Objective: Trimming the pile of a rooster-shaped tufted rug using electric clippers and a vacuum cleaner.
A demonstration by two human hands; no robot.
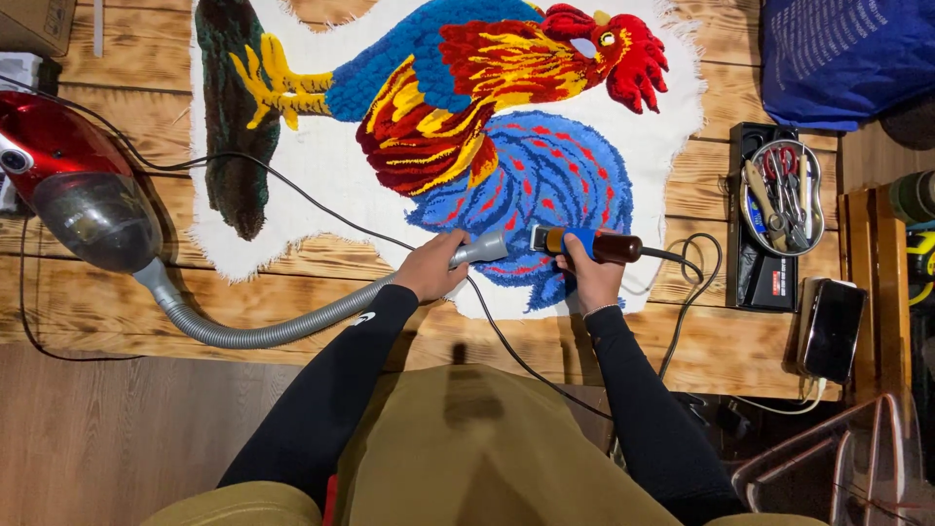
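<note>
A bench point(117, 302) of rough, knotty wooden planks, warm honey-brown, fills most of the view and serves as the landmark. Its planks run left to right, with dark seams between them. Below its near edge lies a floor point(107, 429) of smoother grey-brown wood-look boards, running the same way. At the bench's far left corner sits part of a cardboard box point(34, 21). Off its right end stands a slatted wooden crate point(872, 292), and beyond the bench's far right corner lies a dark blue fabric bag point(842, 54). Low by the bench's near right corner is a clear plastic chair point(847, 458). The light is warm and even, with soft shadows
</note>
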